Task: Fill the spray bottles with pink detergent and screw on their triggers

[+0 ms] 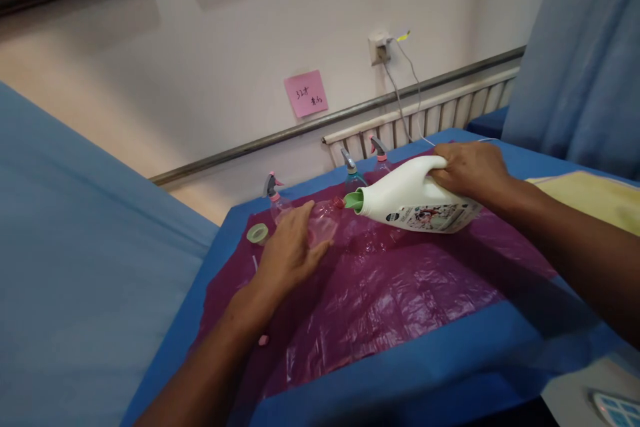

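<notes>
My right hand [467, 167] grips the handle of a white detergent jug [417, 197], tipped on its side with a printed label facing me. Its green pouring spout [354, 201] meets the red neck of a clear pinkish plastic bottle [324, 221]. Around that bottle my left hand [290, 243] is closed, holding it tilted toward the jug. Whether liquid is flowing cannot be made out. Just behind my left hand stands a spray bottle with a grey and pink trigger head [273, 187]. A pale green cap [257, 233] lies to the left of it.
A purple plastic sheet [400, 287] covers much of the blue table [440, 340]. Behind the jug stand a teal spray bottle [354, 177] and a pink-collared spray bottle [381, 157]. Yellow cloth [595, 197] lies right. A blue curtain [90, 267] hangs left; a radiator [450, 113] lines the wall.
</notes>
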`<move>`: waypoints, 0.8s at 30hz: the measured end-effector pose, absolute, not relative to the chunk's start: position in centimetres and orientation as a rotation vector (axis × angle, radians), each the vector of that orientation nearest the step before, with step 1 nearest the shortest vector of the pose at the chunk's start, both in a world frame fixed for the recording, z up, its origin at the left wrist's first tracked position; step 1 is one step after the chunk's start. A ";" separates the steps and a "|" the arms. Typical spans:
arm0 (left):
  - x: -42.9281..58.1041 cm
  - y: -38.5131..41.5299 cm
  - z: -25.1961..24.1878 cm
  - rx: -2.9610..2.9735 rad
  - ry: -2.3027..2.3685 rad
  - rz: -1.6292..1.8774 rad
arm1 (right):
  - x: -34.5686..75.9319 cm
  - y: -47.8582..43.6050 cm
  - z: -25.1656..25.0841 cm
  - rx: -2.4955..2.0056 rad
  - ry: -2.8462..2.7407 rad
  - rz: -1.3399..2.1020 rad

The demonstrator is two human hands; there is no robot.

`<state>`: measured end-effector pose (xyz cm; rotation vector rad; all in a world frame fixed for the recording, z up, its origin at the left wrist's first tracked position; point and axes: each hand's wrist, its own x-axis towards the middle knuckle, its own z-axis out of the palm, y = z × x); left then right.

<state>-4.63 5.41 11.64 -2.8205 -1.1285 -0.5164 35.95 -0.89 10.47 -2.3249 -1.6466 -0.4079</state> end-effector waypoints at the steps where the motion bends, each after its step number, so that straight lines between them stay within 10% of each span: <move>1: -4.7 5.5 11.8 -2.817 -1.128 -0.513 | 36.0 -0.9 10.4 -2.318 -1.646 -0.409; 24: -3.9 4.7 15.6 -2.718 -1.157 -0.090 | 34.7 -1.3 11.5 -2.299 -1.736 -0.342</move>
